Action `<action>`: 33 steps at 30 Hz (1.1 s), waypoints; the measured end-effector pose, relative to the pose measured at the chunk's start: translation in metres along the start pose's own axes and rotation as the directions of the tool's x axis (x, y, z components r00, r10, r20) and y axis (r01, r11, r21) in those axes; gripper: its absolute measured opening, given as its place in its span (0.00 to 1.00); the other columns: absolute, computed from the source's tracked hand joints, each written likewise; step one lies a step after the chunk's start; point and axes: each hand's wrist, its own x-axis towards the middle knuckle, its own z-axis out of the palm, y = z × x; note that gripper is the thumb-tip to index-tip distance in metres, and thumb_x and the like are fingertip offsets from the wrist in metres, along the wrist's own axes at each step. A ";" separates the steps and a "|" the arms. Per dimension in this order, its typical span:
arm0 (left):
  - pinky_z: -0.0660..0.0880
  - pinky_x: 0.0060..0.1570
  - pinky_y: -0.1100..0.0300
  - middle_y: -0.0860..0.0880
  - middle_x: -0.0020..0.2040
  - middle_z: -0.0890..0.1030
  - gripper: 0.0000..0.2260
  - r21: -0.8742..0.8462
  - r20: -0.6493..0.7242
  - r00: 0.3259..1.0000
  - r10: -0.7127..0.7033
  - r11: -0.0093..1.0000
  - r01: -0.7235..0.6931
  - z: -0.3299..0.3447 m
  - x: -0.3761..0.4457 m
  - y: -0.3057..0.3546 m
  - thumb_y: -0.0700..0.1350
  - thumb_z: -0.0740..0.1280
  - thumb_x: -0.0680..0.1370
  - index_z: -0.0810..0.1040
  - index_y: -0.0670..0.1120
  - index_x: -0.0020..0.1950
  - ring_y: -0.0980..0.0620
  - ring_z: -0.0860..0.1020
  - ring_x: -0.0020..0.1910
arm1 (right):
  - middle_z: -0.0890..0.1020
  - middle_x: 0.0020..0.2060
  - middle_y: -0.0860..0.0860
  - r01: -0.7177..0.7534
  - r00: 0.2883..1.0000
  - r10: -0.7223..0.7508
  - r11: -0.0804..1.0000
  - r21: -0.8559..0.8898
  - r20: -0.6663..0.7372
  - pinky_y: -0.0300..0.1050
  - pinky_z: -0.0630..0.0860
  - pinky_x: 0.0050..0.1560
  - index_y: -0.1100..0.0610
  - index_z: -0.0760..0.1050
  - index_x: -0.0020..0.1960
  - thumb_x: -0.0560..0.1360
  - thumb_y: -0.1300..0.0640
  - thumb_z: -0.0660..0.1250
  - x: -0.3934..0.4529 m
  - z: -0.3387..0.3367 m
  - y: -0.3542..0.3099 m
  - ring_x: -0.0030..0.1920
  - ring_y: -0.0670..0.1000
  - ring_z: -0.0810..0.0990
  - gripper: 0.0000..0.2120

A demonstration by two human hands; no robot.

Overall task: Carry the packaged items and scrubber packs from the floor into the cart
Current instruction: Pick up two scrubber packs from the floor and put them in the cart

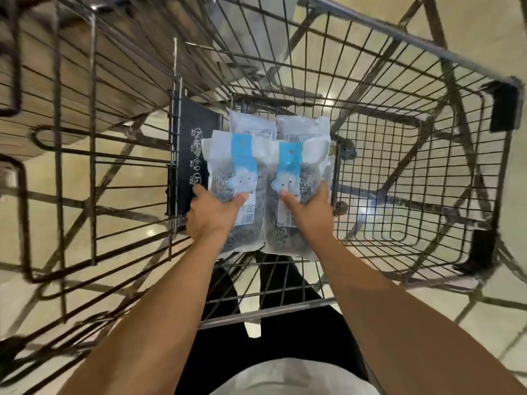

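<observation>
I look straight down into a wire shopping cart. My left hand grips a clear scrubber pack with a blue-and-white label and steel wool inside. My right hand grips a second, matching scrubber pack beside it. Both packs are held inside the basket, above its wire bottom. Beneath them lie two white packaged items, one on the left and one on the right, partly hidden by the packs in my hands.
A dark plastic flap with printed symbols stands at the basket's left side. The folding child-seat frame spreads out to the left. The cart's near rim crosses below my forearms. Glossy beige floor shows through the wires.
</observation>
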 end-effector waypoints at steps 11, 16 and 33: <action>0.74 0.61 0.47 0.42 0.68 0.76 0.26 0.615 0.031 0.858 0.512 0.667 -0.420 -0.083 -0.077 -0.024 0.59 0.61 0.83 0.68 0.45 0.75 0.42 0.75 0.68 | 0.52 0.85 0.56 0.248 0.956 -0.290 0.721 -0.647 0.044 0.66 0.62 0.78 0.47 0.44 0.86 0.82 0.32 0.55 -0.055 -0.062 -0.040 0.83 0.63 0.54 0.40; 0.65 0.73 0.45 0.43 0.75 0.72 0.27 0.685 0.000 0.769 0.640 0.560 -0.466 -0.142 -0.120 -0.033 0.60 0.60 0.82 0.67 0.49 0.78 0.40 0.66 0.76 | 0.58 0.84 0.53 0.411 0.845 -0.521 0.492 -0.767 0.118 0.62 0.64 0.76 0.45 0.49 0.85 0.83 0.33 0.55 -0.118 -0.081 -0.086 0.82 0.62 0.57 0.36; 0.59 0.78 0.39 0.44 0.77 0.71 0.28 0.586 -0.617 0.626 0.478 0.809 -0.041 -0.407 -0.215 -0.278 0.62 0.58 0.82 0.67 0.49 0.79 0.40 0.65 0.78 | 0.75 0.73 0.54 0.592 0.168 -0.933 -0.164 -0.789 0.320 0.61 0.72 0.66 0.49 0.65 0.79 0.79 0.33 0.62 -0.432 0.024 -0.270 0.72 0.62 0.71 0.34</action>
